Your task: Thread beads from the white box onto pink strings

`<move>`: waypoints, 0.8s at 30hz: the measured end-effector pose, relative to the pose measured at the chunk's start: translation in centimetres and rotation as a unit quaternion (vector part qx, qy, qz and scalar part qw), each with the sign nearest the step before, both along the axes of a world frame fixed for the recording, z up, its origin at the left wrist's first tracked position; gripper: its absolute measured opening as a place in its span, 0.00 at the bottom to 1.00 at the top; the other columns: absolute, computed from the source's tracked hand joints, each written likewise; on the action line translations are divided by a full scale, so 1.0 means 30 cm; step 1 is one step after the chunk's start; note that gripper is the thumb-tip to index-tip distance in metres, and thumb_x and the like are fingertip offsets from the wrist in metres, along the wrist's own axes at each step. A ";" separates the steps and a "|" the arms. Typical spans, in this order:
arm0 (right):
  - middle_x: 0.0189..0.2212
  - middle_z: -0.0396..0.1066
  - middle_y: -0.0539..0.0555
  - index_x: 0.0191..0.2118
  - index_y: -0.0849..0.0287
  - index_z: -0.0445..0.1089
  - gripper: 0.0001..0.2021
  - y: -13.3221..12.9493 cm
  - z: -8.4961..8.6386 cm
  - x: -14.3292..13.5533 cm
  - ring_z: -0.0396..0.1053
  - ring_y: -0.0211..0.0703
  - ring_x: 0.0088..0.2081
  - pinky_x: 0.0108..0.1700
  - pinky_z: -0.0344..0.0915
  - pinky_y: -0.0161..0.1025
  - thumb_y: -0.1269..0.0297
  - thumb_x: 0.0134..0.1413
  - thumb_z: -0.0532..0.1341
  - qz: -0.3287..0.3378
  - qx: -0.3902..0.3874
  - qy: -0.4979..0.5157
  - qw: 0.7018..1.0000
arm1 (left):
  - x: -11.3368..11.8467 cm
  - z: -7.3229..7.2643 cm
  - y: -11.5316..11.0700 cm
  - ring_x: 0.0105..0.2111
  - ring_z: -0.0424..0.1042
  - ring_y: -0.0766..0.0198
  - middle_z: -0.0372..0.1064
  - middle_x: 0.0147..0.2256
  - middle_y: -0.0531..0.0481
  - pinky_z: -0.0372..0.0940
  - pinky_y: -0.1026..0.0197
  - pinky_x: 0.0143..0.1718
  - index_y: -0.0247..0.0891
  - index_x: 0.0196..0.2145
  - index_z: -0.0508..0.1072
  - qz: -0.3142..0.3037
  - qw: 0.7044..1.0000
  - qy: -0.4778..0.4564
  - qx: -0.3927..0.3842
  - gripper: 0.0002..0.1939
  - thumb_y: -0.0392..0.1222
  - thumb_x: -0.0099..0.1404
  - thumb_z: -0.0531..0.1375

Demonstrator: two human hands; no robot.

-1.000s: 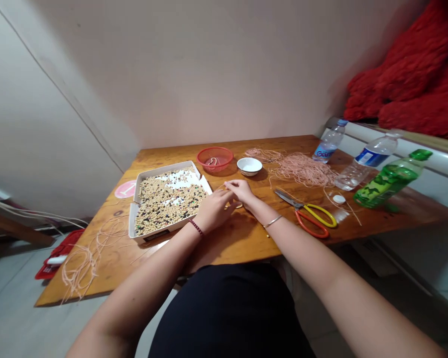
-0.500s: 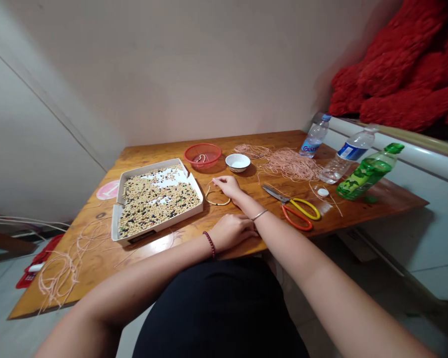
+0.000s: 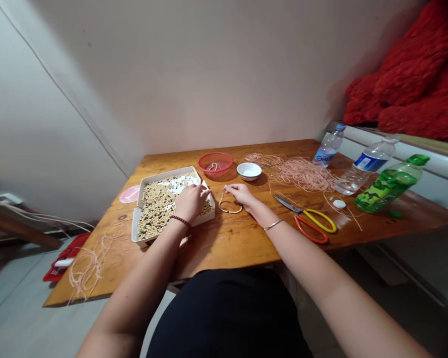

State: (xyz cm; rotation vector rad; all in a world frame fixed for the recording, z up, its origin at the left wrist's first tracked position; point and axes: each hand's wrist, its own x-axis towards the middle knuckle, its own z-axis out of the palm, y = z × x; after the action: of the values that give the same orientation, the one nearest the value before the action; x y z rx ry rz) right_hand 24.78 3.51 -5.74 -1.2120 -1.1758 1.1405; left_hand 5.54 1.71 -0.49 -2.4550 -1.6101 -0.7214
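A beaded loop [image 3: 229, 203] lay mid-frame on the bench [image 3: 246, 238], pinched at its top by the right hand [image 3: 241, 194]. The left hand [image 3: 190, 201] was curled over the bead tray [image 3: 142, 233]; single beads would best be picked with fingertips.

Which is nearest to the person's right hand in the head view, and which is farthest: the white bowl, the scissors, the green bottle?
From the right hand:
1. White bowl, just beyond the hand, toward the wall.
2. Scissors, to its right on the table.
3. Green bottle, lying far right near the table edge.
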 end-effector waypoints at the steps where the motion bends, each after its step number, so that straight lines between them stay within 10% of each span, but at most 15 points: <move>1: 0.27 0.73 0.54 0.24 0.63 0.73 0.15 -0.009 0.010 0.000 0.63 0.34 0.25 0.25 0.57 0.30 0.53 0.42 0.65 0.012 0.013 0.003 1.000 | 0.006 -0.014 0.007 0.36 0.71 0.56 0.73 0.38 0.42 0.64 0.58 0.38 0.38 0.40 0.74 -0.052 0.997 -0.036 -0.032 0.17 0.52 0.64 0.54; 6: 0.22 0.71 0.52 0.26 0.62 0.73 0.16 -0.055 0.055 0.001 0.66 0.37 0.28 0.29 0.60 0.32 0.52 0.43 0.65 0.103 0.050 0.002 0.993 | 0.057 -0.066 0.011 0.32 0.73 0.62 0.75 0.39 0.46 0.65 0.63 0.34 0.39 0.45 0.73 -0.174 0.963 -0.154 -0.135 0.19 0.54 0.62 0.56; 16: 0.29 0.76 0.56 0.27 0.63 0.76 0.14 -0.049 0.056 0.021 0.70 0.40 0.34 0.43 0.62 0.38 0.55 0.40 0.66 0.055 0.044 -0.034 0.997 | 0.052 -0.066 0.005 0.28 0.74 0.63 0.75 0.28 0.48 0.63 0.65 0.30 0.37 0.33 0.75 -0.139 0.957 -0.238 -0.091 0.16 0.53 0.62 0.56; 24: 0.19 0.67 0.48 0.28 0.63 0.72 0.15 -0.065 0.065 0.035 0.53 0.28 0.17 0.19 0.46 0.29 0.53 0.43 0.65 0.113 -0.018 -0.014 0.993 | 0.050 -0.067 0.018 0.28 0.75 0.61 0.75 0.29 0.46 0.66 0.63 0.30 0.38 0.31 0.71 -0.117 0.937 -0.313 -0.101 0.16 0.54 0.62 0.57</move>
State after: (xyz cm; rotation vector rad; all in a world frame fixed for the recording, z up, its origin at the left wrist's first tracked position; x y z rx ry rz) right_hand 25.82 1.57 -3.78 -1.1461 -1.3434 1.3216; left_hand 7.04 2.25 -2.50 -2.7703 -1.6385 -1.5807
